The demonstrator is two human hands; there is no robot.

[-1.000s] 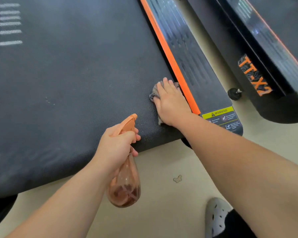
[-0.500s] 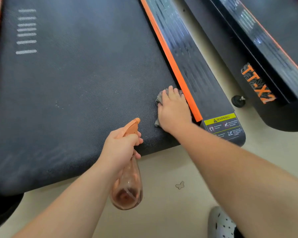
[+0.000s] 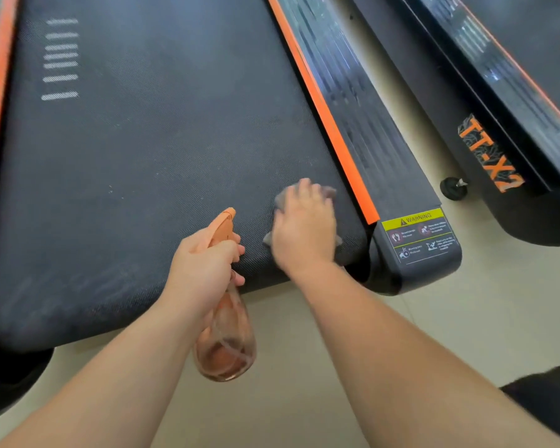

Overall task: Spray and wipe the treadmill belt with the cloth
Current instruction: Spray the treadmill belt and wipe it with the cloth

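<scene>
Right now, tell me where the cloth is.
In the head view, the grey cloth lies under the right hand on the treadmill belt, at its near right corner, between the spray bottle and the orange side strip.

A pale, smooth floor (image 3: 434, 318) carries a big treadmill with a wide black woven belt (image 3: 159, 140). A second black treadmill with orange letters (image 3: 466, 108) stands just beside it on the right, and a small black wheel (image 3: 453, 187) sits in the gap between them. On the belt lies a small grey cloth (image 3: 328, 190), near the belt's right edge and its near end, close to the long orange strip (image 3: 324, 114), and only the cloth's edges show.
</scene>
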